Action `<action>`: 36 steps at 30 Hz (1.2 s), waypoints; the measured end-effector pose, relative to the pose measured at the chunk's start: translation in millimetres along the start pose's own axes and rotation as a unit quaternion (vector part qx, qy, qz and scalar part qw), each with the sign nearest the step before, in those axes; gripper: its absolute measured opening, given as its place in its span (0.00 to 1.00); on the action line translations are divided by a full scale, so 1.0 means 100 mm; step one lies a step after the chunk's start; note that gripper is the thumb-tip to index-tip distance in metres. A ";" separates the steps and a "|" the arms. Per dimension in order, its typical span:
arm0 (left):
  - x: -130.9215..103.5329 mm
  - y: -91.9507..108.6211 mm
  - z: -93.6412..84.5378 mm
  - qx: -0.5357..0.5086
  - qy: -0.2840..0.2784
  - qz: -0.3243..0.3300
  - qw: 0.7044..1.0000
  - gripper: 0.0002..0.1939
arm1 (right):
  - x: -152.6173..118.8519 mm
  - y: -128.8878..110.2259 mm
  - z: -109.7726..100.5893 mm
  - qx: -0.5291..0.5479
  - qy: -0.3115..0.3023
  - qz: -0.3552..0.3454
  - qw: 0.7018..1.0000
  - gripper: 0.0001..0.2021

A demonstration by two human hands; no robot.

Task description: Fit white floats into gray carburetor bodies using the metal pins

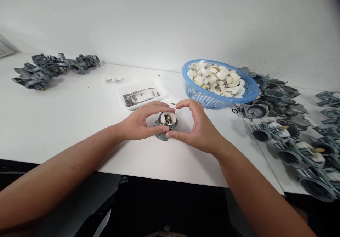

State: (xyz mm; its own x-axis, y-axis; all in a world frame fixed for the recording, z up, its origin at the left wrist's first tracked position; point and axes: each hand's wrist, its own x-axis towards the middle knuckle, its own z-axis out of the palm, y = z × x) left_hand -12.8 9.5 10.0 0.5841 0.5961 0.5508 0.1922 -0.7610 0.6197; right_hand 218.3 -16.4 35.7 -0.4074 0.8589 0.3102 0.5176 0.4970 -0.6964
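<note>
A grey metal carburetor (pixel 174 126) sits on the white table in front of me, its open bowl side up, with a white plastic float (pixel 172 118) and brass parts inside. My left hand (pixel 142 120) is closed around it from the left, fingers along the far side and thumb across the near side. On the right, my right hand (pixel 198 125) forms a wide C, index finger curved and apart from the body. Its thumb tip touches the near edge beside my left thumb. Whether a small part lies under the thumbs is hidden.
Behind stands a white tray (pixel 162 94) of thin metal pins. A blue basket (pixel 207 98) heaped with white floats is at the back right. Several carburetors (pixel 289 155) crowd the right side; more carburetors (pixel 53 70) lie far left. Two white floats (pixel 113 80) and a black ring (pixel 234 111) rest on the table.
</note>
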 end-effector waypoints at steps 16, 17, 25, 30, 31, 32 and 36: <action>0.03 0.05 -0.03 -0.064 -0.016 0.000 0.998 0.28 | 0.01 0.03 0.03 0.206 -0.171 0.045 0.962 0.28; 0.03 0.05 -0.05 -0.063 -0.019 -0.005 0.998 0.28 | 0.01 0.04 0.03 0.219 -0.177 0.047 0.958 0.29; 0.01 0.06 -0.19 -0.131 -0.079 -0.088 0.984 0.25 | 0.02 0.08 0.03 0.249 -0.197 0.047 0.947 0.33; -0.01 -0.03 -0.19 -0.198 -0.076 -0.123 0.970 0.23 | 0.03 0.08 0.03 0.266 -0.205 0.036 0.941 0.31; -0.01 -0.05 -0.19 -0.208 -0.073 -0.126 0.967 0.23 | 0.04 0.08 0.03 0.270 -0.206 0.033 0.940 0.30; -0.01 -0.06 -0.18 -0.217 -0.071 -0.130 0.965 0.23 | 0.04 0.08 0.03 0.271 -0.206 0.031 0.940 0.29; -0.02 -0.04 -0.18 -0.202 -0.088 -0.128 0.967 0.23 | 0.05 0.10 0.04 0.261 -0.198 0.028 0.944 0.29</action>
State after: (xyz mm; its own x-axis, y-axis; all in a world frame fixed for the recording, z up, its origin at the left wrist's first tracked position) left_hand -28.7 16.1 16.2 0.6906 0.6718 0.2680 0.0463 -0.4108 0.9105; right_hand 218.6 -7.4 27.8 -0.6930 0.7175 0.0704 0.1460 0.2353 -0.9609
